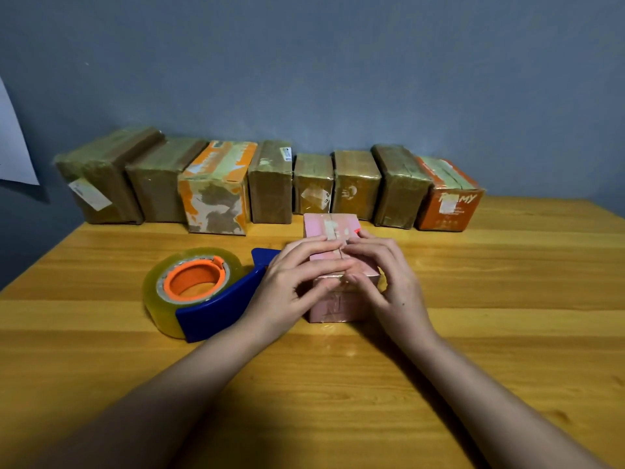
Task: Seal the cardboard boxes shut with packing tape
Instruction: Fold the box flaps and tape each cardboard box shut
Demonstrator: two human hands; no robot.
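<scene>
- Small pink cardboard box (338, 265) sits on the yellow wooden bench (473, 299), roughly centre, nearer the person than the row of boxes at the back.
- A strip of clear tape runs along the top of the pink box and down its near face.
- Left hand (297, 282) lies over the box's left half: fingers fairly straight across the top, thumb down on the near face. Pressing, not gripping.
- Right hand (382, 275) covers the right half: fingers bent, tips on the top beside the tape line, thumb at the near top edge. Whether it pinches the tape or only presses, cannot tell.
- The fingertips of both hands nearly meet over the tape line.
- Blue plastic tape dispenser (223, 306) with an orange hub lies on its side just left of the box; its front end is hidden behind the left hand. It carries a roll of clear yellowish packing tape (159, 292).
- Row of eight taped cardboard boxes (270, 184) stands along the grey wall (338, 79), mostly brown; one orange-and-white, one orange at the right end.
- White sheet of paper (13, 147) on the wall, far left.
</scene>
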